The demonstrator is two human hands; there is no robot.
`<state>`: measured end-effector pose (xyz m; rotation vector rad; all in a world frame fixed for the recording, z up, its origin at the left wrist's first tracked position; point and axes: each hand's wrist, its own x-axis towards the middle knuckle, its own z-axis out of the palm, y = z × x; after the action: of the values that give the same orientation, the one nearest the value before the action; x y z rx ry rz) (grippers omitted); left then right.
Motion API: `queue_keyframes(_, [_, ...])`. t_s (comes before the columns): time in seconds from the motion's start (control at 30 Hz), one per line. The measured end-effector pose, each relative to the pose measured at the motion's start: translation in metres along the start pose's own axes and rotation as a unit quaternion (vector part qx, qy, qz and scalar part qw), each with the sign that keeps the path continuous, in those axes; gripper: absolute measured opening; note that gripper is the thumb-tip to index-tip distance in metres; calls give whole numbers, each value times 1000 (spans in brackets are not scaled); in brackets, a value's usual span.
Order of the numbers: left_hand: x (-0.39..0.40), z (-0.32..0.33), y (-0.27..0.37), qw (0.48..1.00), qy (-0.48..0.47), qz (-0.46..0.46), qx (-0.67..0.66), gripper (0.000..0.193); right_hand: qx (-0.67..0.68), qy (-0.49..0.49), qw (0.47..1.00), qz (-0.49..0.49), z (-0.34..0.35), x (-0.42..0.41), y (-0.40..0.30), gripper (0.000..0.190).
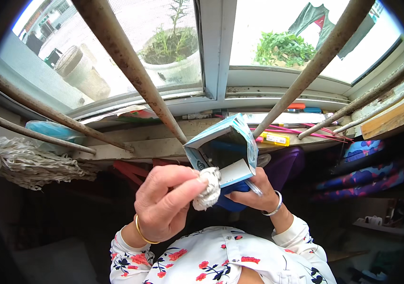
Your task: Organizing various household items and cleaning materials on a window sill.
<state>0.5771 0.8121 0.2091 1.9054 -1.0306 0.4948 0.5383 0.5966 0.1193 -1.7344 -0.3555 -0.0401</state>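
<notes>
My left hand (168, 202) pinches a crumpled white wad (209, 188), which looks like cloth or paper, between thumb and fingers. The wad is at the near left corner of an open light-blue cardboard box (252, 143). My right hand (258, 191) holds the box from below at its near right side, together with something blue (235, 202) under it and a clear plastic piece (254, 187) by the fingers. The box's opening faces up toward me, with one flap (235, 173) folded out. Its inside is dark, and its contents cannot be made out.
Rusty metal bars (130, 64) slant across the window in front of me. The sill behind the box holds pink sticks (287, 130), a yellow package (276, 139) and markers (312, 110). A white string mop head (27, 161) lies at the left, beside a blue plastic bag (54, 130).
</notes>
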Motion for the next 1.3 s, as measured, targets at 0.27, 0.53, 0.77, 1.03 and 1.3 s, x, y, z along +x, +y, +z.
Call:
queue_keyframes(0.27, [-27,26,-2,1000,3,-3,14,24,8,18,1000,-19,3,4,1,34])
queue_keyframes(0.53, [-14,43,-2,979,-73,91,168,46,-2,60,998,-29,10,1,-6,41])
queue_keyframes(0.77, [19,30,-17,980,-29,95,172,51,1,27,997,74,8,-9,-14,39])
queue_keyframes(1.03, [44,1,5,972,-143,99,160,46,-2,52,998,45,1,-38,-14,36])
queue_keyframes(1.3, [-9,6,66,961,-179,185,100,37,9,67,996,61,-8,-73,9,31])
